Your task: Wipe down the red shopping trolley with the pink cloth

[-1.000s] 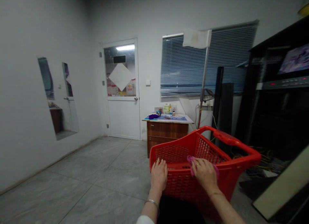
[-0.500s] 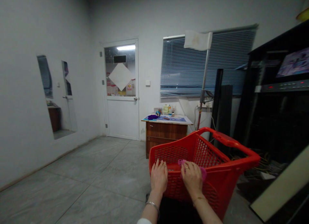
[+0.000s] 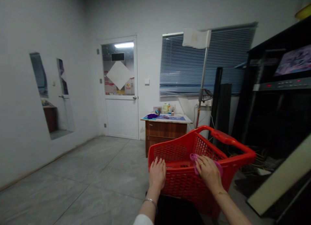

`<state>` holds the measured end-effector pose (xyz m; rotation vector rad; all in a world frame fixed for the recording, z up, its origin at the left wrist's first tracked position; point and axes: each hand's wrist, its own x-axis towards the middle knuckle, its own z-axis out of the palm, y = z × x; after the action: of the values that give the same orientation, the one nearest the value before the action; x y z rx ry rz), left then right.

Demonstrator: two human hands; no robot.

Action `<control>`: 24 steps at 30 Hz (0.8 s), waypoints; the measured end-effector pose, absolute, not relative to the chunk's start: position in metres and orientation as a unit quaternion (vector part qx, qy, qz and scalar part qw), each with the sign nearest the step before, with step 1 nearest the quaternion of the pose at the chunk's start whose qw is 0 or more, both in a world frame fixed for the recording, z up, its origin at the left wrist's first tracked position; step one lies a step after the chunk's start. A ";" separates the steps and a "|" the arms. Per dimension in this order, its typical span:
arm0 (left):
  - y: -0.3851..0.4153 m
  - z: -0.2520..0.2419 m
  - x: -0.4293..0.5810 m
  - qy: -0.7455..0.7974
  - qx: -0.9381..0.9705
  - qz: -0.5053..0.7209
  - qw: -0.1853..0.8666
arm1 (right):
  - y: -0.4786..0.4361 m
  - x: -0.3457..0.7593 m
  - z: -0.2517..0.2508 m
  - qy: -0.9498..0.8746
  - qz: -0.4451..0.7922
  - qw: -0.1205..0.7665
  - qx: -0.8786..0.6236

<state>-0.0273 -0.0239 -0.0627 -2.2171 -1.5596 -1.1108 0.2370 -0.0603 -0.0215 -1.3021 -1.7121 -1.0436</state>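
Observation:
A red plastic shopping cart (image 3: 181,184) with lattice walls stands right in front of me, its handle to the right. My left hand (image 3: 157,174) is closed over the near rim at the cart's left end, fingertips on the inner side. Farther right along the same rim, my right hand (image 3: 209,173) presses a pink cloth (image 3: 219,168) against the cart, with cloth showing on both sides of the fingers. The parts of the rim beneath both hands are hidden.
A wooden cabinet (image 3: 166,129) with small bottles and a purple cloth (image 3: 152,116) on top stands behind the cart. A pole with a white flag (image 3: 196,39) rises beside it. Dark racks with a screen (image 3: 294,61) are on the right; a white door (image 3: 121,118) is at the back.
My right hand has slid the pink cloth rightward along the rim, away from my left hand. The left hand keeps its place on the cart. The view has shifted slightly.

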 end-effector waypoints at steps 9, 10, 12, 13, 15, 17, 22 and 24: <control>-0.031 -0.060 -0.021 -0.541 -0.743 -0.380 0.103 | -0.047 0.148 -0.053 -0.635 -0.386 0.419 -0.521; -0.031 -0.060 -0.022 -0.541 -0.744 -0.379 0.103 | -0.046 0.135 -0.056 -0.637 -0.386 0.419 -0.519; -0.030 -0.061 -0.024 -0.537 -0.748 -0.376 0.105 | -0.044 0.118 -0.059 -0.641 -0.388 0.415 -0.515; -0.029 -0.061 -0.025 -0.535 -0.749 -0.376 0.106 | -0.044 0.114 -0.059 -0.645 -0.391 0.410 -0.513; -0.027 -0.062 -0.027 -0.529 -0.753 -0.375 0.108 | -0.044 0.117 -0.057 -0.661 -0.396 0.392 -0.503; -0.026 -0.062 -0.028 -0.526 -0.757 -0.372 0.108 | -0.046 0.133 -0.053 -0.679 -0.401 0.371 -0.490; -0.026 -0.061 -0.027 -0.529 -0.756 -0.374 0.093 | -0.051 0.198 -0.036 -0.679 -0.412 0.346 -0.500; -0.027 -0.060 -0.026 -0.529 -0.754 -0.381 0.088 | -0.052 0.217 -0.032 -0.675 -0.409 0.345 -0.508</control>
<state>-0.0259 -0.0271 -0.0602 -2.2437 -1.5743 -1.1337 0.2173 -0.0519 -0.0323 -1.3190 -1.7525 -1.0626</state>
